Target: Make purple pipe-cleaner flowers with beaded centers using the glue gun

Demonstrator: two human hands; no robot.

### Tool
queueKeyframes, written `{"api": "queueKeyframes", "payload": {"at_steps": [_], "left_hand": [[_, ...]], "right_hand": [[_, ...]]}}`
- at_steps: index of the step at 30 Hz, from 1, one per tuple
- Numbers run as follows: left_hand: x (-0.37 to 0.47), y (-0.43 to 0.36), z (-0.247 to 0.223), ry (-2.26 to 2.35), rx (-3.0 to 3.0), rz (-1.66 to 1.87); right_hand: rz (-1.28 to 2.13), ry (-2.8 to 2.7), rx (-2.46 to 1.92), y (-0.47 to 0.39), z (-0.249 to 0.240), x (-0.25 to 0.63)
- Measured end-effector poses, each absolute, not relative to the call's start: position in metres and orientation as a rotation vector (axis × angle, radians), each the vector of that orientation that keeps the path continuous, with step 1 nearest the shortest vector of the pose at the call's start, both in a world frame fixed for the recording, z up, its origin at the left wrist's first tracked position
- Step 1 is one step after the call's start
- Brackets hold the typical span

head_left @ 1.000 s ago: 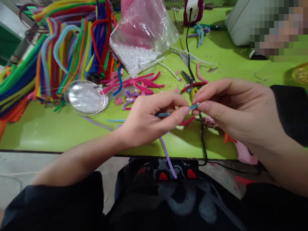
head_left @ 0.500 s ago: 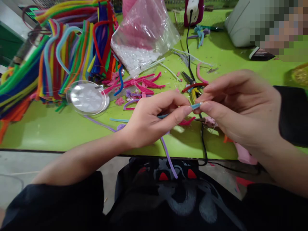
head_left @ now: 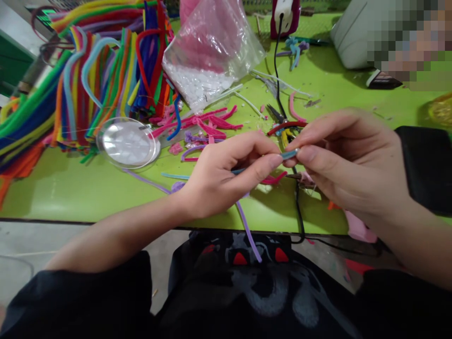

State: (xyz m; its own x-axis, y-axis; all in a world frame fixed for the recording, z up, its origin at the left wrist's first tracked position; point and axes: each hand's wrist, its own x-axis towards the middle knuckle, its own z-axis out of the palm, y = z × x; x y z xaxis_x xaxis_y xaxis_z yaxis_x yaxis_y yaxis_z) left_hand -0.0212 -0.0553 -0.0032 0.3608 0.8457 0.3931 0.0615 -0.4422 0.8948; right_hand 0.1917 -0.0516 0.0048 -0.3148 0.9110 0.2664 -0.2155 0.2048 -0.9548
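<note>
A light blue pipe cleaner (head_left: 289,154) runs between my two hands above the green table. My left hand (head_left: 229,174) pinches it between thumb and forefinger, and its tail comes out behind the palm. At its other end, the thumb and fingers of my right hand (head_left: 348,160) are closed on the tip, where a tiny pale bead-like spot shows. Below my left hand, a purple pipe cleaner (head_left: 247,226) hangs over the table edge. Yellow-handled pliers (head_left: 285,134) lie just behind the fingertips, partly hidden by a red pipe cleaner (head_left: 282,127).
Bundles of coloured pipe cleaners (head_left: 95,89) fill the left side. A clear spool (head_left: 129,143) sits in front of them. Behind stands a plastic bag of white beads (head_left: 208,80). A black cable (head_left: 298,207) crosses the table, and a black phone-like slab (head_left: 423,169) lies at right.
My right hand has shifted slightly, its wrist turning a little left and its knuckles lower. My left hand holds still on the light blue pipe cleaner.
</note>
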Motion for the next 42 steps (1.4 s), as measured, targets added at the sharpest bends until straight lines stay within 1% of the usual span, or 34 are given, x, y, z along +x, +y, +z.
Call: {"api": "queueKeyframes", "payload": {"at_steps": [4, 12, 18, 25, 30, 34, 36, 39, 42], "left_hand": [[-0.021, -0.057, -0.005, 0.81, 1.721, 1.111], [-0.015, -0.063, -0.01, 0.735, 1.581, 0.97], [-0.014, -0.068, -0.011, 0.673, 1.516, 0.999], [-0.01, -0.072, -0.013, 0.719, 1.532, 1.002], [-0.011, -0.067, -0.009, 0.733, 1.562, 0.971], [-0.016, -0.062, -0.007, 0.775, 1.6, 0.972], [-0.017, -0.06, -0.007, 0.754, 1.612, 0.978], [-0.019, -0.056, -0.008, 0.725, 1.549, 0.959], [-0.02, -0.05, -0.008, 0.697, 1.491, 0.93]], "right_hand": [[1.394, -1.402, -0.629, -0.051, 0.001, 0.191], [1.498, -1.258, -0.676, -0.049, 0.001, 0.185], [1.576, -1.193, -0.657, -0.053, 0.004, 0.182], [1.505, -1.344, -0.613, -0.063, 0.006, 0.181], [1.27, -1.528, -0.843, -0.063, 0.012, 0.186], [1.083, -1.749, -0.912, -0.057, 0.016, 0.198], [0.845, -1.927, -0.906, -0.053, 0.016, 0.203], [0.424, -2.122, -0.751, -0.048, 0.015, 0.208], [0.151, -2.188, -0.659, -0.045, 0.013, 0.21]]}}
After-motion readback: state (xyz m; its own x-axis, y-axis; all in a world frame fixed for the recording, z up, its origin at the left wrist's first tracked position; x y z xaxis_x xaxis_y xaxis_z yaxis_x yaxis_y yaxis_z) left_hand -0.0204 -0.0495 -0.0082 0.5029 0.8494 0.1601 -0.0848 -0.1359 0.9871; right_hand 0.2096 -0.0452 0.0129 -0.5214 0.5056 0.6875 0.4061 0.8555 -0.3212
